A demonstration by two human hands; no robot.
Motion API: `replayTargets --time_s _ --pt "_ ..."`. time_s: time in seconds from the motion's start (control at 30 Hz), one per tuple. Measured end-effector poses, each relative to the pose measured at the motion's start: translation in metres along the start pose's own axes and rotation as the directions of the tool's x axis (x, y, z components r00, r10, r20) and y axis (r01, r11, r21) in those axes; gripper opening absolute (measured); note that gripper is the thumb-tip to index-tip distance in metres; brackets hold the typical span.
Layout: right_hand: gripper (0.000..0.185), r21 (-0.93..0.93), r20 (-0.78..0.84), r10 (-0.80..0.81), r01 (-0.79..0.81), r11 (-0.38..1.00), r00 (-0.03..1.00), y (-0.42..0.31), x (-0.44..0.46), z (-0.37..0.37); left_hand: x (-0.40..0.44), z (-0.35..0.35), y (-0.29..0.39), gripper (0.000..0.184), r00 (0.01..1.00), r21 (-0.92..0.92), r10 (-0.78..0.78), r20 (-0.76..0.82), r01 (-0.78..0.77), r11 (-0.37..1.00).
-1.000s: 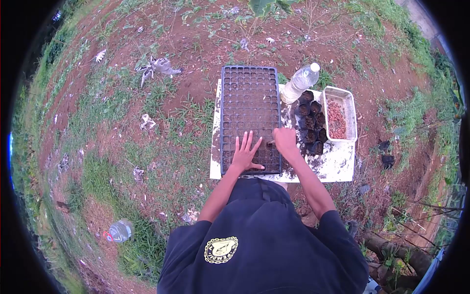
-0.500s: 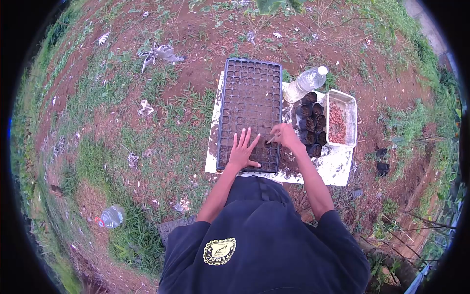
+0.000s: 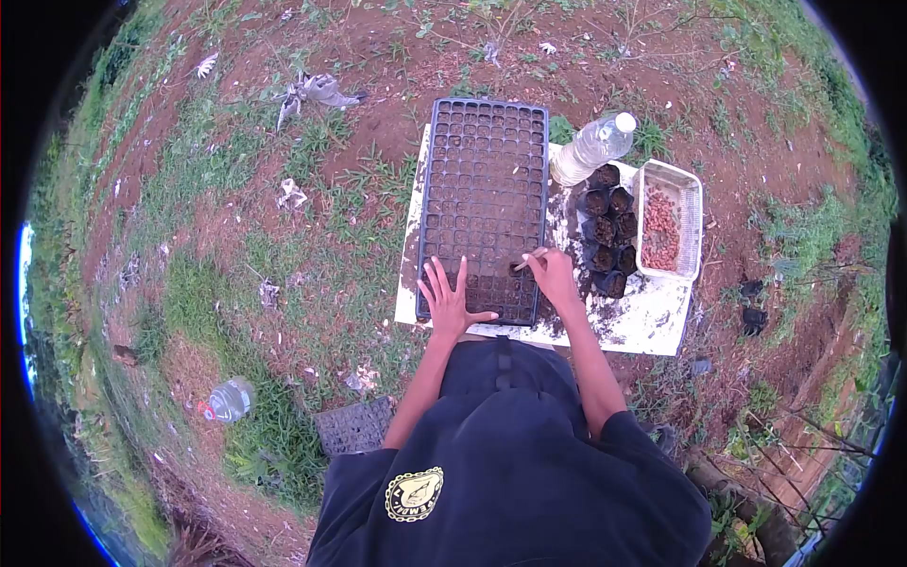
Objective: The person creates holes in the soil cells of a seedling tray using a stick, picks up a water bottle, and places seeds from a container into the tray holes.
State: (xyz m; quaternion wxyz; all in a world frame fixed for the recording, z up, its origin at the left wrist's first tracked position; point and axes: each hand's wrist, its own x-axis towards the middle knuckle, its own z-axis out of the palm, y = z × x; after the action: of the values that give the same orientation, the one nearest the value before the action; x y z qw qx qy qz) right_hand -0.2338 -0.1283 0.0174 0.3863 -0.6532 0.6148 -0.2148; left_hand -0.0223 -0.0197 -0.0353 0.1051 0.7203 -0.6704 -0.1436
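A dark seedling tray [image 3: 484, 194] filled with soil lies in front of me. My left hand [image 3: 450, 308] rests on its near left part with the fingers spread. Between the fingertips of my right hand [image 3: 556, 276] is a small thin stick [image 3: 521, 266], its tip pointing down at a cell near the tray's right side. Whether the tip is in the soil is too small to tell. Several black seedling bags of soil [image 3: 602, 229] stand just right of the tray. Beside them is a white plastic basket [image 3: 697, 222] holding reddish-pink seeds [image 3: 660, 231].
Tray and basket sit on a white board [image 3: 642, 326] scattered with soil. A clear bottle [image 3: 595, 149] stands at the back right. On the grass at left lies another clear bottle [image 3: 230, 401]. A second tray [image 3: 354, 427] is on the ground by my left side.
My left hand has shifted left and toward me over the tray, fingers still spread. My right hand keeps its pinch on the stick near the same cells. The whole view has moved slightly.
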Motion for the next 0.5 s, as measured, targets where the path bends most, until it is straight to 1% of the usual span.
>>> replayTargets --time_s 0.03,0.07,0.13,0.17,0.23,0.27,0.33,0.37,0.43,0.5 --pt "0.022 -0.123 0.027 0.022 -0.019 0.992 0.999 -0.001 -0.001 -0.004 -0.001 0.000 0.001 0.145 1.000 0.001 -0.020 0.023 0.020 1.000" --pt "0.022 -0.119 0.028 0.020 -0.016 0.993 0.999 0.005 -0.002 -0.003 -0.001 0.000 0.002 0.145 1.000 0.005 -0.021 0.022 0.021 1.000" --pt "0.022 0.041 0.003 -0.026 0.026 0.999 1.000 0.011 -0.005 0.000 -0.001 0.001 0.003 0.145 0.999 0.009 -0.036 -0.018 0.037 0.999" --pt "0.022 0.047 0.005 -0.027 0.027 0.999 1.000 0.012 -0.006 0.001 -0.001 0.002 0.002 0.145 0.999 0.015 -0.038 -0.017 0.038 0.999" --pt "0.023 0.009 -0.003 -0.105 0.105 0.994 0.994 0.015 -0.011 0.003 -0.001 0.003 0.002 0.146 0.999 0.022 -0.030 -0.021 0.030 0.999" --pt "0.023 0.012 0.000 -0.105 0.105 0.994 0.994 0.016 -0.013 0.005 -0.002 0.004 0.002 0.146 0.999 0.025 -0.032 -0.020 0.033 0.999" --pt "0.022 -0.030 -0.065 -0.102 0.100 0.995 0.993 0.017 -0.017 0.012 -0.002 0.004 0.001 0.146 1.000 -0.008 -0.016 0.007 0.016 1.000" --pt "0.022 -0.029 -0.066 -0.105 0.103 0.994 0.992 0.019 -0.016 0.016 -0.002 0.005 0.000 0.146 1.000 -0.007 -0.016 0.003 0.016 1.000" --pt "0.023 0.238 -0.121 0.030 0.000 0.971 0.992 0.022 -0.013 0.020 -0.001 0.005 0.000 0.146 1.000 -0.021 -0.010 0.005 0.011 1.000" --pt "0.024 0.250 -0.157 0.008 0.032 0.968 0.988 0.024 -0.009 0.019 0.000 0.005 0.001 0.146 1.000 -0.015 -0.014 0.008 0.014 1.000"
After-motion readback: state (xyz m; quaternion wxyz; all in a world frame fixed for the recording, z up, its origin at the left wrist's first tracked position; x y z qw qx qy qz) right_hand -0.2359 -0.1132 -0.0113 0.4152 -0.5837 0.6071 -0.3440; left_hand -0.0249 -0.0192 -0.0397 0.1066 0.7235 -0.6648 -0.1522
